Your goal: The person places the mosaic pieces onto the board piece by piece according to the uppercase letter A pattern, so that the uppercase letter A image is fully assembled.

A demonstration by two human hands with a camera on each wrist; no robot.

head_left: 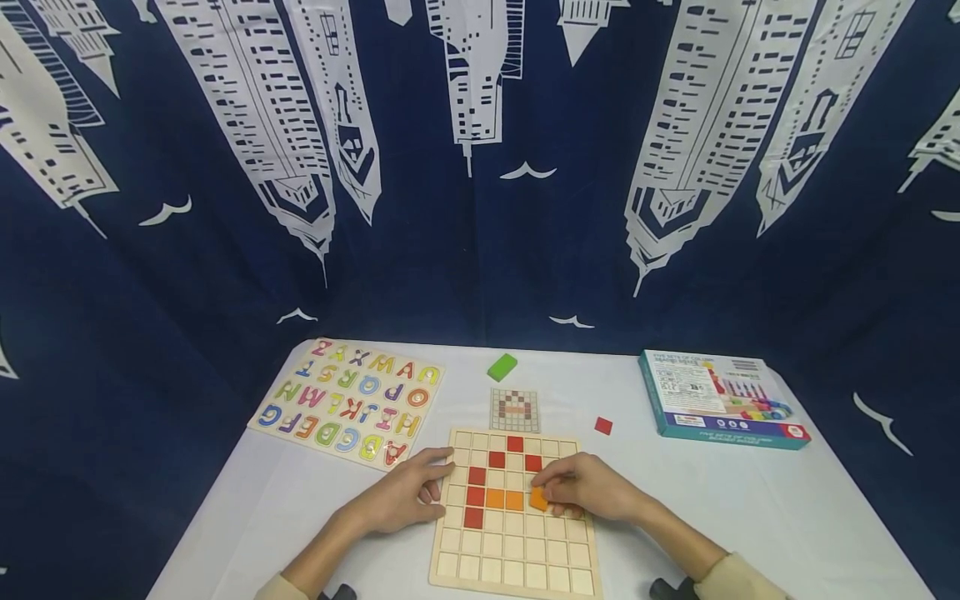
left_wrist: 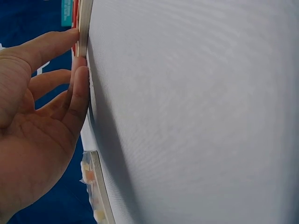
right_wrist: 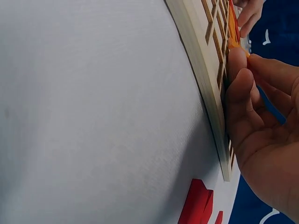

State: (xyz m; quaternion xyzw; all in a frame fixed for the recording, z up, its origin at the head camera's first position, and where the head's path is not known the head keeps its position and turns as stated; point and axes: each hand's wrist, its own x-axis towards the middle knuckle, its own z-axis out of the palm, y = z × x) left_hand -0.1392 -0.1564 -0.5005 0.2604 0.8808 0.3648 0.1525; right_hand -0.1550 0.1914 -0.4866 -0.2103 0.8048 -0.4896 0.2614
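Note:
A wooden grid board (head_left: 517,558) lies on the white table in front of me, with red tiles (head_left: 475,486) and orange tiles (head_left: 504,499) set in its upper cells. My right hand (head_left: 553,490) lies over the board's right middle and pinches an orange tile (head_left: 538,498) at a cell beside the orange row. In the right wrist view its fingertips (right_wrist: 239,70) press against the board (right_wrist: 205,70). My left hand (head_left: 437,483) rests beside the board's left edge. Its straight fingers (left_wrist: 77,88) touch that edge (left_wrist: 84,28) and hold nothing.
A small pattern card (head_left: 515,410) lies just beyond the board, with a green block (head_left: 502,367) behind it. A loose red tile (head_left: 603,426) sits to the right. An alphabet puzzle (head_left: 348,400) lies at the left, a teal box (head_left: 720,398) at the right. Dark blue curtains surround the table.

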